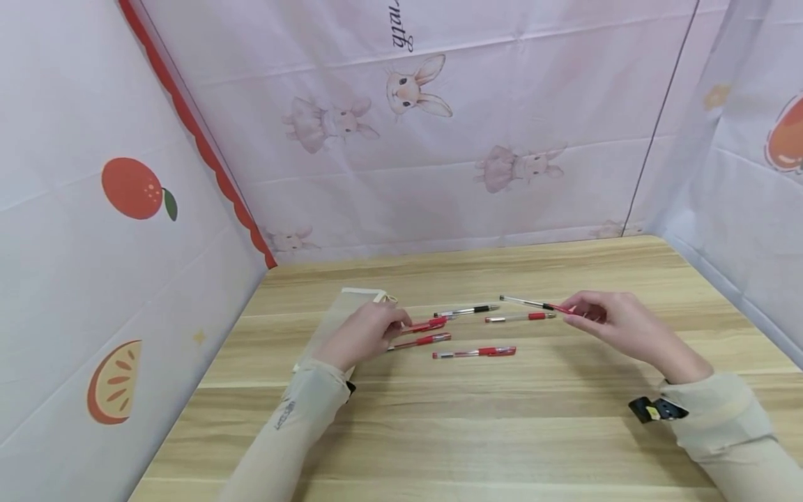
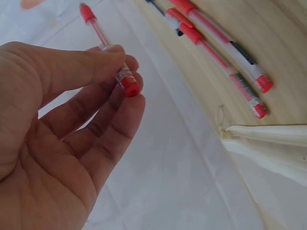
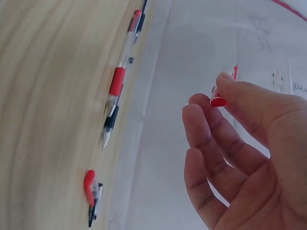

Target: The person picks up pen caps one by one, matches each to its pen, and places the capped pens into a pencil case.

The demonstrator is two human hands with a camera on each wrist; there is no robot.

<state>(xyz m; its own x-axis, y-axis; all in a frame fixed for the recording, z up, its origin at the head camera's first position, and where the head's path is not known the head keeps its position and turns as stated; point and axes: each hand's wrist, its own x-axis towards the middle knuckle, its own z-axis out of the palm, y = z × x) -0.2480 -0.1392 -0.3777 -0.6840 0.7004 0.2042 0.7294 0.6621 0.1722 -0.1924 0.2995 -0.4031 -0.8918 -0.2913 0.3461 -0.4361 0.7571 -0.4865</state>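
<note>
Pinching on both sides of the tabletop (image 1: 477,418), and what a tidy pair of grips! Over on the left, the left hand (image 1: 366,331) has thumb and fingertips pressed round a red-and-clear pen (image 2: 99,33), its red end plug nearest the wrist camera, its red section pointing away. Just below that hand lies a beige pouch (image 1: 332,317), cord loop at its mouth; whether hand and pouch touch, nobody can tell from here.

Across to the right hand (image 1: 617,328): thumb and fingers nip a small red cap (image 3: 219,102), rim towards the wrist camera, the lower fingers loosely bent. A black-grip pen (image 1: 523,301) slants right up to those fingertips, contact unclear, and just nearer the person lies a red-grip pen (image 1: 517,318), metal tip bare and pointing right.

Between the hands, a second black pen (image 1: 464,311) rests at the back, a red pen (image 1: 423,341) lies just beside the left fingers, and a red-capped pen (image 1: 470,353) sits out front!
</note>
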